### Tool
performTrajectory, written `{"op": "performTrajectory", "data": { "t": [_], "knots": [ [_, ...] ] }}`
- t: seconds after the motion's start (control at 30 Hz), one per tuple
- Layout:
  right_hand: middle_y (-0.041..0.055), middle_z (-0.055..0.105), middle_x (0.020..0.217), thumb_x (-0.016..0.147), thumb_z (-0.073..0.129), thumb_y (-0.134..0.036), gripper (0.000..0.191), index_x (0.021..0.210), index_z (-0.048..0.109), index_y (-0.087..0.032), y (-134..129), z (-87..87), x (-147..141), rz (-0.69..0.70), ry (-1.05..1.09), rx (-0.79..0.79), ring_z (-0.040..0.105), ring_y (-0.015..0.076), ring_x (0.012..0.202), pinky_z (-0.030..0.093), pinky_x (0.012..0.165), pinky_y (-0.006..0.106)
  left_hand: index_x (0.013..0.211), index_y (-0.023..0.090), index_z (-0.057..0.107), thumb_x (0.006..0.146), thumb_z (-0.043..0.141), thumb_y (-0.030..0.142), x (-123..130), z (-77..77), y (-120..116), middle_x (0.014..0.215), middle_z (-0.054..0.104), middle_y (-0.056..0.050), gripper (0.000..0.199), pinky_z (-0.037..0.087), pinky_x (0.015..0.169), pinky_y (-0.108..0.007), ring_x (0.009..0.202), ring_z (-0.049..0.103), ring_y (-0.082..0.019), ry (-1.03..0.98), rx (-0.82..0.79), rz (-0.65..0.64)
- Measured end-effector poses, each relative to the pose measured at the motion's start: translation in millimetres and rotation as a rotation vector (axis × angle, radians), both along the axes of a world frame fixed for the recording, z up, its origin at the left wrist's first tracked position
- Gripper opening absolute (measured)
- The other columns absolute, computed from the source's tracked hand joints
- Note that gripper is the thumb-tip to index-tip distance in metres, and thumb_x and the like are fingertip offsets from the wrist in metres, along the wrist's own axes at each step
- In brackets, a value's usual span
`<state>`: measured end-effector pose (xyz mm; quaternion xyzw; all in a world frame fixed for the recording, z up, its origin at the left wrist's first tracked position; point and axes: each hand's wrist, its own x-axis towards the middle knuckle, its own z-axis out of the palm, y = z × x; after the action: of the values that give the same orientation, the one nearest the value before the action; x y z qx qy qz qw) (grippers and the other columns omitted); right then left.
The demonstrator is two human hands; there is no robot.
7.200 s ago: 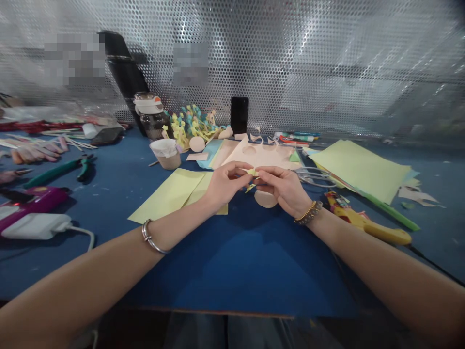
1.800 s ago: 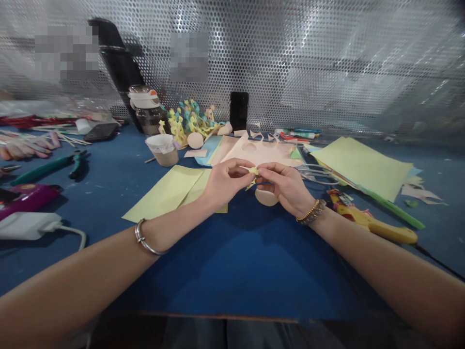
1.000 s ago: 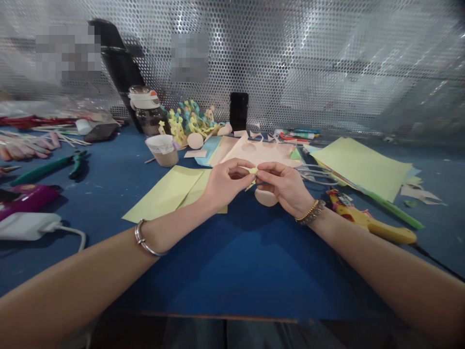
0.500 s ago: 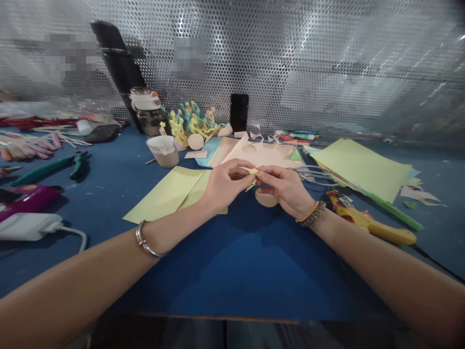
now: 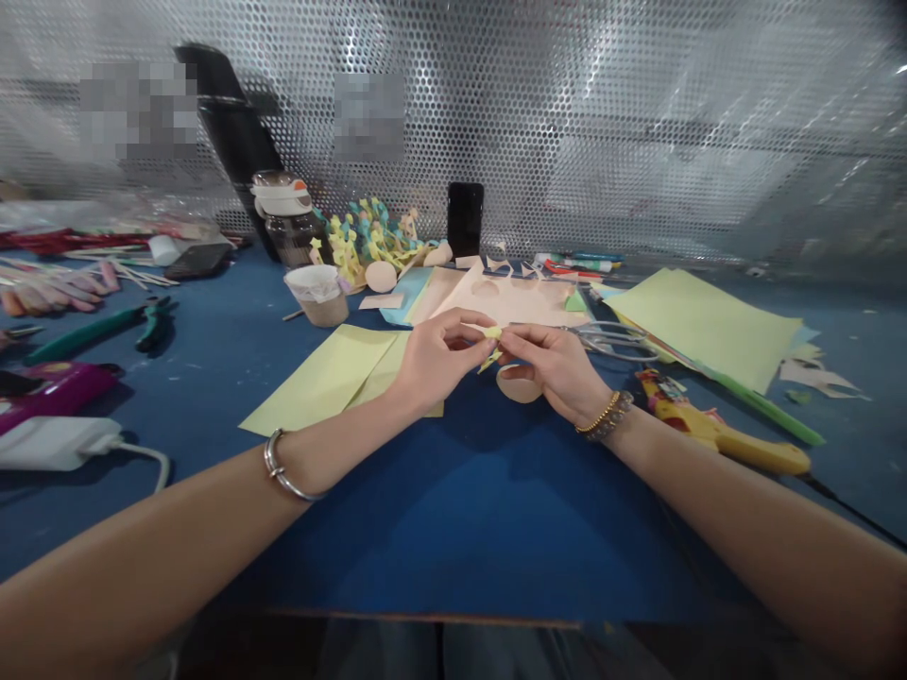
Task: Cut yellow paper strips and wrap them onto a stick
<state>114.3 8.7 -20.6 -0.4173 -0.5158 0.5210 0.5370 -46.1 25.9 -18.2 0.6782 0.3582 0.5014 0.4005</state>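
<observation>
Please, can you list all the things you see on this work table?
small paper piece: 1, pale yellow, between both hands
paper disc: 1, peach, below right hand
scissors: 1, silver, right of right hand
paper sheets: 2, pale yellow, left of hands
paper stack: 1, pale yellow, far right
cut sheet: 1, peach, behind hands
paper cup: 1, white and brown, back left
water bottle: 1, dark, back left
phone: 1, black, upright at back
pliers: 1, green, left
glue gun: 1, yellow, right
work surface: 1, blue, under everything
left hand: 1, at paper piece
right hand: 1, at paper piece
</observation>
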Motion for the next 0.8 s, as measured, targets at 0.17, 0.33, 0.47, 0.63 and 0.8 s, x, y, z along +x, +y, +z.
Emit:
{"op": "performTrajectory", "data": {
  "t": [0.17,0.33,0.47,0.63,0.8],
  "knots": [
    [0.0017,0.065,0.074,0.067,0.076,-0.039,0.023,0.075,0.071,-0.018,0.3,-0.2,0.0,0.007,0.003,-0.005,0.058,0.0109,0.067,0.053,0.056,0.023,0.094,0.017,0.064,0.074,0.067,0.025,0.0,-0.5,-0.2,0.071,0.068,-0.002,0.021,0.049,0.061,-0.023,0.062,0.063,-0.012,0.005,0.012,-0.017],
    [0.002,0.065,0.074,0.068,0.075,-0.038,0.022,0.076,0.071,-0.018,0.7,-1.1,0.4,0.014,0.017,-0.01,0.058,0.0109,0.067,0.053,0.057,0.022,0.093,0.017,0.065,0.073,0.068,0.024,0.4,0.8,-0.9,0.071,0.068,-0.002,0.022,0.049,0.06,-0.024,0.06,0.062,-0.012,0.004,0.002,-0.004],
    [0.0018,0.065,0.075,0.067,0.076,-0.036,0.022,0.077,0.071,-0.018,1.1,-2.1,0.1,0.022,0.055,-0.044,0.059,0.0106,0.066,0.053,0.057,0.023,0.093,0.016,0.064,0.073,0.068,0.023,0.9,2.1,-2.3,0.07,0.068,-0.001,0.021,0.049,0.061,-0.023,0.061,0.062,-0.011,-0.007,0.004,-0.019],
    [0.0018,0.065,0.074,0.068,0.075,-0.035,0.02,0.076,0.071,-0.018,1.3,-2.5,0.2,0.009,0.056,-0.05,0.059,0.0107,0.066,0.053,0.058,0.023,0.093,0.017,0.064,0.073,0.068,0.024,0.4,1.0,-1.6,0.071,0.068,-0.002,0.021,0.049,0.061,-0.023,0.061,0.062,-0.012,0.004,0.012,-0.018],
    [0.0009,0.064,0.07,0.066,0.076,-0.035,0.021,0.075,0.07,-0.017,1.4,-2.0,-0.1,-0.002,0.054,-0.048,0.058,0.0108,0.064,0.052,0.058,0.024,0.093,0.017,0.064,0.072,0.07,0.026,0.3,0.3,-0.1,0.07,0.068,-0.001,0.023,0.049,0.06,-0.024,0.06,0.062,-0.012,-0.004,-0.006,-0.027]
  ]
}}
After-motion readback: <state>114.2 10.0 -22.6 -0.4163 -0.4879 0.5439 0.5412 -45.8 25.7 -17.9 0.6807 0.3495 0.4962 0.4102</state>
